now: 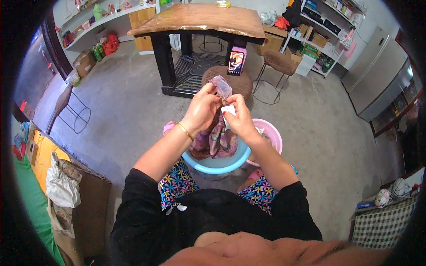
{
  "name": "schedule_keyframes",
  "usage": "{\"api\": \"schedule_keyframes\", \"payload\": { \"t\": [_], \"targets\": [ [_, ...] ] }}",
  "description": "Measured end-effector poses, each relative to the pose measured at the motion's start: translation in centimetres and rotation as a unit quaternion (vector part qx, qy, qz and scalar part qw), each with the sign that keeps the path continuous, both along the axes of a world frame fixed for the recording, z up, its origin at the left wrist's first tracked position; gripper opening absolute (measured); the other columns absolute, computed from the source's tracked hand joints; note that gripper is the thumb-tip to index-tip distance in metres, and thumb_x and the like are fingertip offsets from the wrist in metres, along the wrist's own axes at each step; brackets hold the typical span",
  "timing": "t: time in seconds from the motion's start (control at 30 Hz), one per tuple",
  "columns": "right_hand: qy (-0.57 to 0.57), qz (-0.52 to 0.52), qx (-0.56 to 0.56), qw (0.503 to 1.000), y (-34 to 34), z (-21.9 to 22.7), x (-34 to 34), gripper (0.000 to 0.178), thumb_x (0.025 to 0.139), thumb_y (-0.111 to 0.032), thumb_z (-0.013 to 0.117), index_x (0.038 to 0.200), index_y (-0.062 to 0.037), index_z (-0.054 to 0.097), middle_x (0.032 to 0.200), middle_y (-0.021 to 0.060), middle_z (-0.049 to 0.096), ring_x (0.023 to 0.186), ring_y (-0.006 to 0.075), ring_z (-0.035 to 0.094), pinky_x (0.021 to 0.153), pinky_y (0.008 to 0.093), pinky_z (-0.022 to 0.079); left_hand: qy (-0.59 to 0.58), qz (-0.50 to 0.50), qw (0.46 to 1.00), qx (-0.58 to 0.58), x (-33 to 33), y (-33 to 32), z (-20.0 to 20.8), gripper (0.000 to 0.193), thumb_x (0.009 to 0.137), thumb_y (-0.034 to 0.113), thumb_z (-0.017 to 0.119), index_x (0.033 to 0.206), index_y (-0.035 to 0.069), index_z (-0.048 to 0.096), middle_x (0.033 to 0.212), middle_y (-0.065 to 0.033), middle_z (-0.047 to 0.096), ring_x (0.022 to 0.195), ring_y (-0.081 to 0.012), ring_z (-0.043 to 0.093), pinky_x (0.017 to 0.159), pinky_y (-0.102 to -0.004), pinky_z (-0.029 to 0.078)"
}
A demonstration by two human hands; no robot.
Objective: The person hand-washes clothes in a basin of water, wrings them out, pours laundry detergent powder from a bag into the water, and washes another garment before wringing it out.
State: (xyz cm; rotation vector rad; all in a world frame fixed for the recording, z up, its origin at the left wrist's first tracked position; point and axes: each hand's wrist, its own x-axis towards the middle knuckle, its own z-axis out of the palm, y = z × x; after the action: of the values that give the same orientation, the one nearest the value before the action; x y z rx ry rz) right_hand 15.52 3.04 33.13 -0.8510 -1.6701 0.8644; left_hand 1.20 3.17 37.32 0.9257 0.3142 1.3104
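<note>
A thin, patterned purple-brown garment (216,137) hangs from my two hands above a blue basin (215,170). My left hand (202,108) pinches its upper part, and a sheer pinkish-white piece of the cloth (222,87) stands up beyond my fingers. My right hand (241,119) is closed on the cloth from the other side, with a white tag (228,116) by its thumb. The lower folds droop into the basin. Just right of it sits a pink basin (274,135) with some cloth inside, partly behind my right forearm.
A phone (237,61) stands upright on a round brown stool (213,73) ahead. Behind it is a heavy wooden table (199,20) with black legs. Another stool (279,63) stands to the right, a chair (64,104) to the left. A fridge (375,66) is at far right.
</note>
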Motion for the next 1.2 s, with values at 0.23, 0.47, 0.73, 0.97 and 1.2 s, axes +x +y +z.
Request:
{"api": "schedule_keyframes", "payload": {
  "t": [0.23, 0.47, 0.73, 0.97, 1.2],
  "targets": [
    [0.027, 0.106, -0.115, 0.987, -0.3, 3.1, 2.5, 0.024, 0.073, -0.005, 0.049, 0.097, -0.0026, 0.049, 0.083, 0.0008, 0.052, 0.076, 0.0072, 0.049, 0.067, 0.0210, 0.039, 0.425, 0.259, 0.857, 0.131, -2.9, 1.3, -2.3, 0.040, 0.072, 0.001, 0.050, 0.112, 0.000, 0.051, 0.106, -0.0089, 0.050, 0.094, -0.0146, 0.051, 0.080, -0.0249, 0.043],
    [0.048, 0.165, -0.258, 0.951, 0.1, 5.3, 3.9, 0.023, 0.073, -0.015, 0.055, 0.093, -0.0062, 0.051, 0.068, -0.0036, 0.045, 0.055, 0.0041, 0.038, 0.045, 0.0185, 0.026, 0.446, 0.330, 0.791, 0.257, -2.3, 0.8, -1.6, 0.036, 0.071, 0.008, 0.057, 0.107, 0.002, 0.054, 0.117, -0.0139, 0.044, 0.112, -0.0216, 0.041, 0.099, -0.0290, 0.026],
    [-0.239, 0.047, -0.017, 0.970, 1.3, 6.7, 5.1, 0.013, 0.075, -0.013, 0.058, 0.076, 0.0000, 0.058, 0.075, 0.0044, 0.060, 0.074, 0.0109, 0.053, 0.070, 0.0247, 0.042, 0.262, 0.038, 0.963, 0.056, -2.7, 1.0, -2.7, 0.012, 0.077, 0.002, 0.053, 0.089, 0.003, 0.050, 0.086, -0.0013, 0.054, 0.078, -0.0080, 0.051, 0.074, -0.0205, 0.041],
    [-0.177, 0.064, -0.103, 0.977, 2.1, 5.7, 5.5, 0.014, 0.077, -0.014, 0.058, 0.078, -0.0006, 0.058, 0.074, 0.0011, 0.059, 0.072, 0.0079, 0.051, 0.066, 0.0216, 0.040, 0.291, -0.050, 0.954, 0.046, -2.0, 0.2, -1.4, 0.035, 0.077, 0.005, 0.054, 0.112, -0.002, 0.050, 0.095, -0.0047, 0.059, 0.090, -0.0121, 0.054, 0.085, -0.0240, 0.040],
    [-0.117, 0.096, -0.123, 0.981, 2.5, 3.9, 4.8, 0.014, 0.078, -0.014, 0.057, 0.083, -0.0010, 0.057, 0.077, -0.0003, 0.057, 0.072, 0.0075, 0.050, 0.066, 0.0208, 0.040, 0.252, -0.103, 0.961, -0.049, -1.5, -0.2, -1.9, 0.020, 0.081, 0.008, 0.053, 0.099, 0.000, 0.056, 0.091, -0.0065, 0.061, 0.082, -0.0122, 0.058, 0.076, -0.0258, 0.046]
  ]
}}
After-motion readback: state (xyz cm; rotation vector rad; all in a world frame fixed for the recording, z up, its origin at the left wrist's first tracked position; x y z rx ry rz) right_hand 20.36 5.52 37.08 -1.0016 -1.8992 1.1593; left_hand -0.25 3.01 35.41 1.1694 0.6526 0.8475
